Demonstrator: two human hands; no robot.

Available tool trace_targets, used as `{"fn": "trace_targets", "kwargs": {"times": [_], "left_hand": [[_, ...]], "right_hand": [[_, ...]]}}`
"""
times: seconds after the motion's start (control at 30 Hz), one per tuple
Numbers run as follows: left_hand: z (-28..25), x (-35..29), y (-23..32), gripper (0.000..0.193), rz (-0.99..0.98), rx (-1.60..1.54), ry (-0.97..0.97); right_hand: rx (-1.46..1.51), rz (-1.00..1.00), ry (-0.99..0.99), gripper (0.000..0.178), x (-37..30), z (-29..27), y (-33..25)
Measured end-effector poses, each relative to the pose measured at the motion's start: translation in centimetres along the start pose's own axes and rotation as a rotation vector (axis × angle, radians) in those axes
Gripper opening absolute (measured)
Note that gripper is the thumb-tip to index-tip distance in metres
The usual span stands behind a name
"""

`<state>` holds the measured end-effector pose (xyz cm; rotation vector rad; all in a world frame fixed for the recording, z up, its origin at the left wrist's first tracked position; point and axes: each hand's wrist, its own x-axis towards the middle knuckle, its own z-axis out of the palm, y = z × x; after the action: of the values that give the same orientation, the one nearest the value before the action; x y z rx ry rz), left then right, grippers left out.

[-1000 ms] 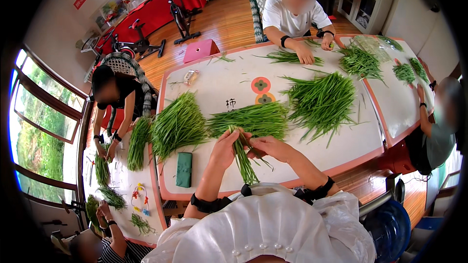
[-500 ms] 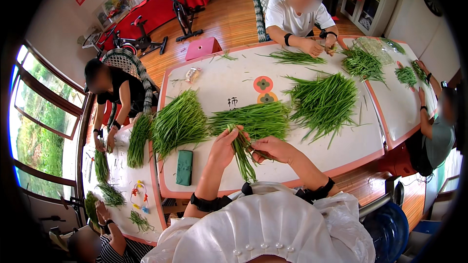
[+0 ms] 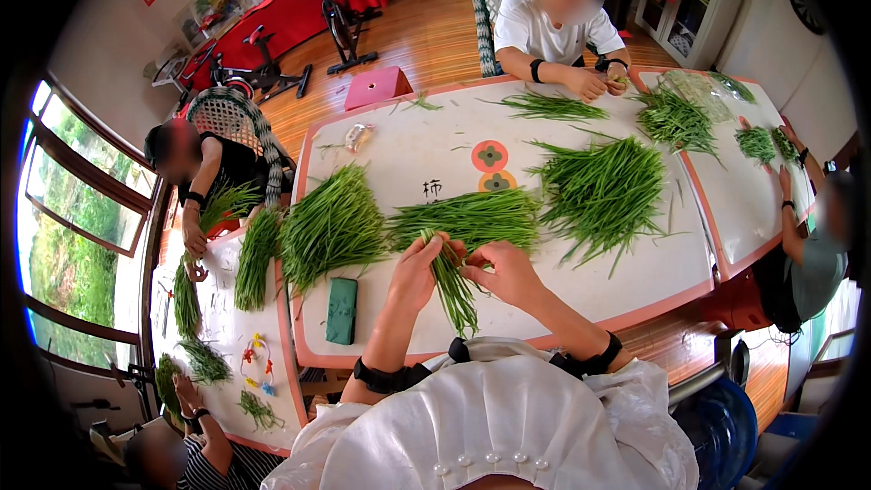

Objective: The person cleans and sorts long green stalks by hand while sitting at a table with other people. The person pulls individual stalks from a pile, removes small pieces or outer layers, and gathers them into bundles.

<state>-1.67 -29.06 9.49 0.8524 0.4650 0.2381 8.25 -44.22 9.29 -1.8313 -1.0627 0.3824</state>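
A bunch of long green chives (image 3: 456, 295) hangs from my left hand (image 3: 416, 270), its lower ends pointing toward me. My left fingers are closed round its upper part. At the bunch's right side my right hand (image 3: 504, 272) is closed in a pinch on thin stems; the exact strands are mostly hidden by the fingers. Just beyond my hands lies a flat pile of chives (image 3: 481, 220) on the white table (image 3: 408, 147). A larger heap of chives (image 3: 334, 222) lies to the left, and another chive heap (image 3: 606, 183) to the right.
A green case (image 3: 342, 310) lies left of my forearm. Across the table a person in white (image 3: 553, 23) handles small stems. Another person in black (image 3: 238, 159) works at the left table beside a chive bundle (image 3: 257, 259). More people work at lower left and far right. A pink stool (image 3: 376, 88) stands beyond.
My right hand has shifted slightly up and left, closer to the bunch, and the strands stretched from it no longer show. The person at left has raised an arm with chives near it.
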Motion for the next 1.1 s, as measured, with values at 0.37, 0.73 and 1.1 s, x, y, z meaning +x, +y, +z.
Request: {"fn": "trace_targets", "kwargs": {"times": [0.37,0.73,1.1], "left_hand": [[0.0,0.0,-0.3,0.016,0.02,0.022,0.009],[0.4,-0.1,-0.4,0.016,0.068,0.011,-0.028],[0.1,-0.4,-0.3,0.015,-0.033,-0.091,-0.042]], "right_hand": [[0.579,0.324,-0.139,0.017,0.2,-0.1,1.2],[0.865,0.514,-0.093,0.021,-0.2,-0.8,2.5],[0.59,0.63,-0.399,0.022,-9.5,-5.8,8.4]]}}
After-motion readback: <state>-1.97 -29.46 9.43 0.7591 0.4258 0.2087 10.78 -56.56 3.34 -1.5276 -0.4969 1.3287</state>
